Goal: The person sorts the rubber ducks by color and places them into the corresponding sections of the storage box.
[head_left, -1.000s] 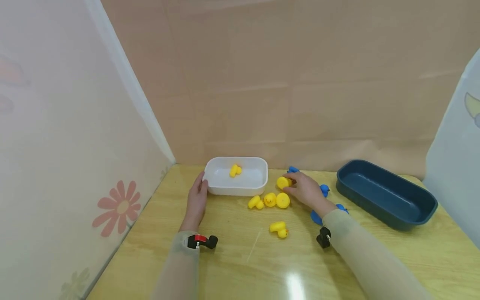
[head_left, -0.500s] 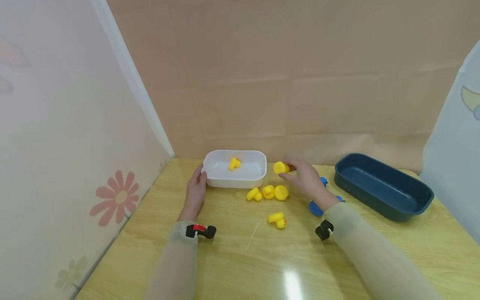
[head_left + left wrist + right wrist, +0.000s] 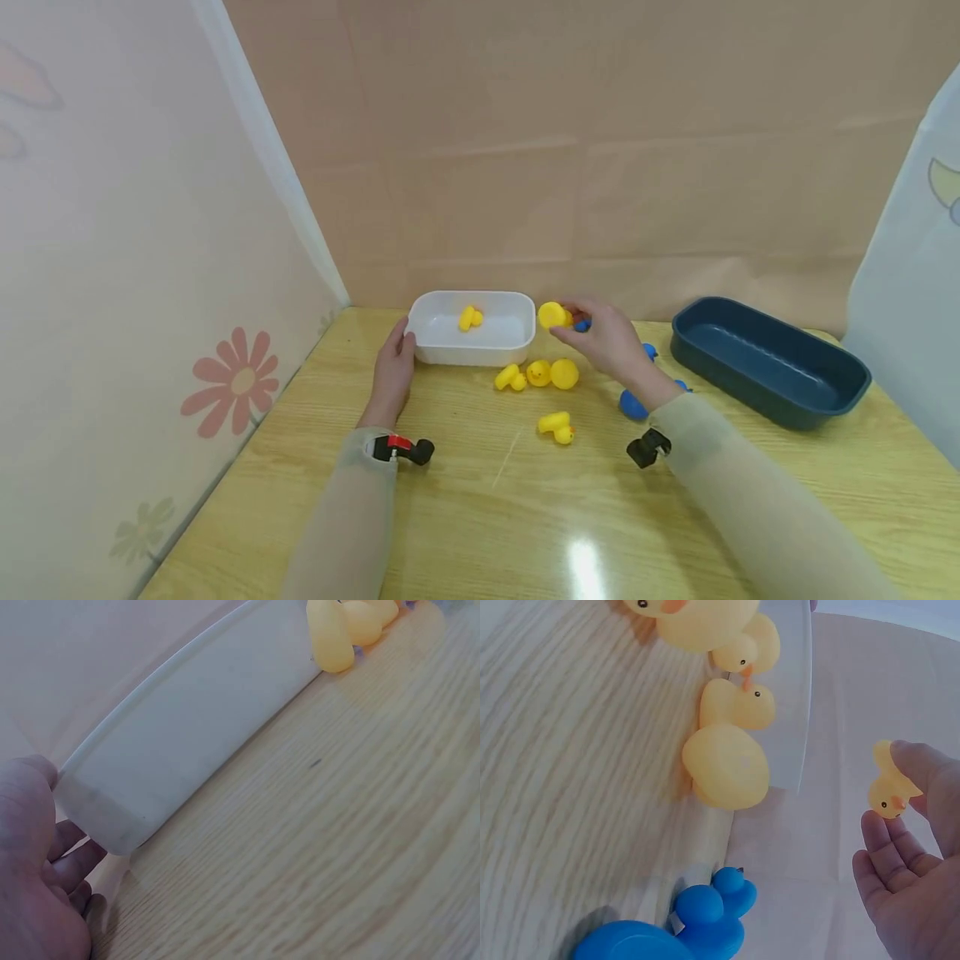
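Observation:
My right hand [image 3: 611, 337] pinches a yellow rubber duck [image 3: 553, 316] between thumb and fingertips, raised just beyond the right end of a white tub [image 3: 474, 355]. In the right wrist view this duck [image 3: 887, 796] hangs head down at the fingertips. At the tub's left end, my left hand [image 3: 393, 367] holds the corner, thumb at the rim and fingers against the end wall, as the left wrist view also shows. One yellow duck [image 3: 471, 318] lies inside the tub. Three more yellow ducks [image 3: 538, 373] sit in a row in front of its right corner.
Another yellow duck [image 3: 557, 427] lies on its side nearer the front of the wooden table [image 3: 480, 517]. Several blue ducks [image 3: 633, 405] stand around and behind my right forearm. A dark blue tub [image 3: 768, 367] stands at the right, and a papered wall [image 3: 480, 167] rises behind.
My right hand has lifted the yellow duck off the table and carried it left towards the white tub. My left hand has stayed at the tub's end. The head view has tilted slightly.

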`<state>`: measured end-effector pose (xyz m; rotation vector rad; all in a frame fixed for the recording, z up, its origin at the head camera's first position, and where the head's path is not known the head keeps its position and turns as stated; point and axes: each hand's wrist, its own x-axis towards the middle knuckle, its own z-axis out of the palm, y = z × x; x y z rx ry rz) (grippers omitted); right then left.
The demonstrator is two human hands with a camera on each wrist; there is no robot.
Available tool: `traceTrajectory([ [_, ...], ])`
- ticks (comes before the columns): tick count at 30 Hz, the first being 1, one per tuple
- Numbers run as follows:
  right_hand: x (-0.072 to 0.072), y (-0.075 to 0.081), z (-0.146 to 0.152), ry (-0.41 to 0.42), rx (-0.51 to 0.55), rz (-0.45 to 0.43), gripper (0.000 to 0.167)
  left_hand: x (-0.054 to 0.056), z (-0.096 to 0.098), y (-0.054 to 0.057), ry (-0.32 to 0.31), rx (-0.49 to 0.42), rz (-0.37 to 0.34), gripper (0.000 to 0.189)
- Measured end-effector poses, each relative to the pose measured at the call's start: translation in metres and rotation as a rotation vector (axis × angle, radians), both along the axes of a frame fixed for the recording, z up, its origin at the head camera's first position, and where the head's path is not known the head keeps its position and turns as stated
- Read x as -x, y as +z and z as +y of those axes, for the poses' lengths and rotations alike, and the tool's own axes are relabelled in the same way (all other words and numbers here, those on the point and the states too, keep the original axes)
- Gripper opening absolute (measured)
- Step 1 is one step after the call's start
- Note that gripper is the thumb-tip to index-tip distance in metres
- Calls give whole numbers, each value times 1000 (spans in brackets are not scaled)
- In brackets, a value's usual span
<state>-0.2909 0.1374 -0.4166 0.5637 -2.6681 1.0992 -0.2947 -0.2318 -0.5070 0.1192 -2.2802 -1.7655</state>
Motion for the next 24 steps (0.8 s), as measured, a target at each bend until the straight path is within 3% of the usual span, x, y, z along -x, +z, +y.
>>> traceTrajectory([
  [6, 4, 7, -7, 7, 13, 9, 50, 2, 1, 0, -2, 2, 16, 57],
  [13, 10, 2, -21, 40, 37, 18, 46, 1, 1, -5, 10, 59, 11, 57],
  [24, 28, 2, -45, 56, 37, -17, 52, 2, 1, -4, 19, 54, 7, 58],
])
